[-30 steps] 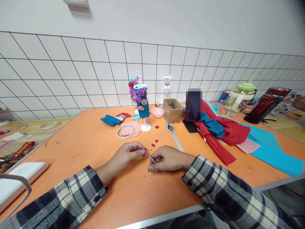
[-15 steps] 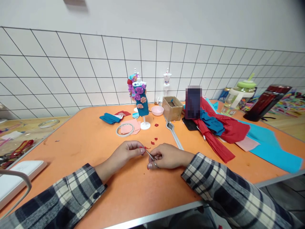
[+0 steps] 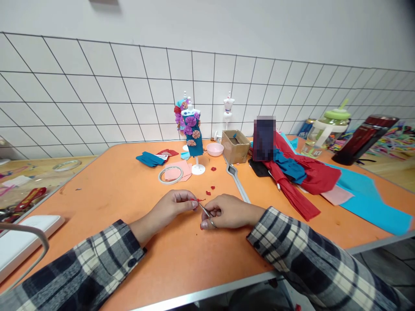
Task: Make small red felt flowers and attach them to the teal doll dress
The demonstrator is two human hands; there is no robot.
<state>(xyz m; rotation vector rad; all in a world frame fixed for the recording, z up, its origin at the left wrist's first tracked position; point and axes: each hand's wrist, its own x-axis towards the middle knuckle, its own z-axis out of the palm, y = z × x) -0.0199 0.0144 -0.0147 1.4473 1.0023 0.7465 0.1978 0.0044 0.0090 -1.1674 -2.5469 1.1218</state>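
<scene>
Between thumb and fingers, my left hand (image 3: 181, 203) pinches a small piece of red crepe paper (image 3: 200, 200), mostly hidden by the fingertips. My right hand (image 3: 223, 211) is closed around small metal scissors (image 3: 205, 210), whose tips point up-left and meet the red piece. Red scraps (image 3: 208, 193) lie on the orange table just beyond the hands. Farther back stands a mini dress form (image 3: 194, 134) in a blue paper dress with purple and tan flowers. A roll of double-sided tape (image 3: 170, 175) rests on pink paper squares (image 3: 186, 169) to its left.
Behind are a pink bowl (image 3: 215, 149), a cardboard box (image 3: 236, 147), a bare dress form (image 3: 228, 108) and a phone (image 3: 264, 140) propped upright. Red crepe paper (image 3: 320, 175) and light blue paper (image 3: 366, 190) spread rightward, before a dark red flask (image 3: 366, 140). A white power bank (image 3: 29, 242) sits left.
The view has shifted very slightly. Both hands keep nearly the same pose, with the scissors still at the red piece.
</scene>
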